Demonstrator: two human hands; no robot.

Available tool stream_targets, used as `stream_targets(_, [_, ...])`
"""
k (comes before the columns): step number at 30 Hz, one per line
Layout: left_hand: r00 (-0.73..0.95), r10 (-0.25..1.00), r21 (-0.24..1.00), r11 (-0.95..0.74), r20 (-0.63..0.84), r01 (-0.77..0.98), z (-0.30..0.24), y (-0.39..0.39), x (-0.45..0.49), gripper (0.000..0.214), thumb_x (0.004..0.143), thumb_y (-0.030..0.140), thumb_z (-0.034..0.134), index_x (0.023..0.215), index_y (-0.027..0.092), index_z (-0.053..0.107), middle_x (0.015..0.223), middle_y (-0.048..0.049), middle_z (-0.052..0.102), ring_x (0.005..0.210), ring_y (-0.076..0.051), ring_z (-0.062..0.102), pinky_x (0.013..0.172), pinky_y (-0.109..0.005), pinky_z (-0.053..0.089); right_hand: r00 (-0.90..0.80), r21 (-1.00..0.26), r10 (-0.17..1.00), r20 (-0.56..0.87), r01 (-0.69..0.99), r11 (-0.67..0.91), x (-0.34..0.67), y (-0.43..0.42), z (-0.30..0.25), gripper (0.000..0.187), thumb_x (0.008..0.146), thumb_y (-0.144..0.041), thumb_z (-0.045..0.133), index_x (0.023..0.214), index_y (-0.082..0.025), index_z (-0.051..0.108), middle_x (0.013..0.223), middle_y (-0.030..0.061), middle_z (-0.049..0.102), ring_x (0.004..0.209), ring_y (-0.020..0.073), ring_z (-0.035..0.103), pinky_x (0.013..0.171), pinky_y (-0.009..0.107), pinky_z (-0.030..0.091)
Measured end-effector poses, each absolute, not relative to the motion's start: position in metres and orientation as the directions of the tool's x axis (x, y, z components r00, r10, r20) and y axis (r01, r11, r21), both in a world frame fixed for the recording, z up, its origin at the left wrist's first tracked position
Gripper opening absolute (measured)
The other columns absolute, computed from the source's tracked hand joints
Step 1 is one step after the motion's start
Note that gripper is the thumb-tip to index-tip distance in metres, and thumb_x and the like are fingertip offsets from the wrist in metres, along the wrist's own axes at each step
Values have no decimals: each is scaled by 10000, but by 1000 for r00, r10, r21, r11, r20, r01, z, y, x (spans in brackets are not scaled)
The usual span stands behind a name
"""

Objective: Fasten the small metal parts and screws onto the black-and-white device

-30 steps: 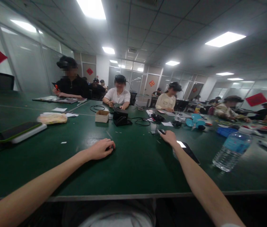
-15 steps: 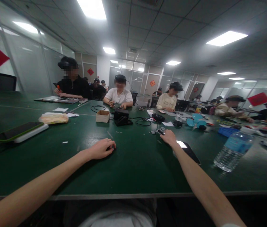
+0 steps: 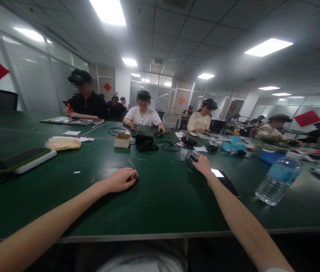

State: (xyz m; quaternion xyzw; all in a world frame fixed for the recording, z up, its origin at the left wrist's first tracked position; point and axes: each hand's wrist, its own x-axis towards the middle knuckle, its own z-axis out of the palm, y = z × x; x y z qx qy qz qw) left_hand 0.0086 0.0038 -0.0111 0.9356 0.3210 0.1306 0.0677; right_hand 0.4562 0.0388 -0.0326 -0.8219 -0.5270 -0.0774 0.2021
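My left hand (image 3: 122, 180) rests on the green table (image 3: 154, 211), its fingers curled in loosely with nothing seen in them. A ring shows on one finger. Farther right, my right hand (image 3: 203, 165) has its fingers closed on a small black-and-silver object (image 3: 194, 156), too small to name and partly covered by the fingers. Just left of that object lies a small clear piece (image 3: 183, 153). Beside my right wrist is a dark flat tablet-like thing (image 3: 229, 184) with a bright white patch (image 3: 217, 172) at its far end.
On the right stands a water bottle (image 3: 279, 180), near a blue tray (image 3: 271, 157). A small cardboard box (image 3: 122, 140) and a black device (image 3: 145, 141) sit ahead. To the left lie a green-edged phone (image 3: 15, 159) and a wrapped packet (image 3: 62, 143). Several people sit around the table.
The small object in my right hand has tilted slightly and shows more of its face. My left hand stays put. Across the table, a person's hand has moved sideways to a dark item.
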Motion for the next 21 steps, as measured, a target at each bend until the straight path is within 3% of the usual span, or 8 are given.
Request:
stream_targets(14, [756, 628, 219, -777, 186, 591, -7, 2, 9, 206, 883, 261, 447, 1007, 207, 602, 838, -33, 586, 783, -184, 556, 697, -289, 419, 448, -287, 816, 366, 888, -358, 458, 37, -32, 360, 796, -344, 586, 1093, -143, 560, 1097, 135, 576, 1027, 266, 592, 837, 323, 444])
stream_targets(21, [762, 621, 202, -782, 184, 589, -5, -1, 10, 207, 878, 256, 441, 1004, 202, 596, 813, -30, 587, 790, -191, 561, 701, -290, 420, 448, -296, 832, 329, 885, -359, 458, 37, -30, 410, 816, -437, 564, 1089, -134, 607, 1082, 153, 635, 996, 273, 616, 797, 314, 440])
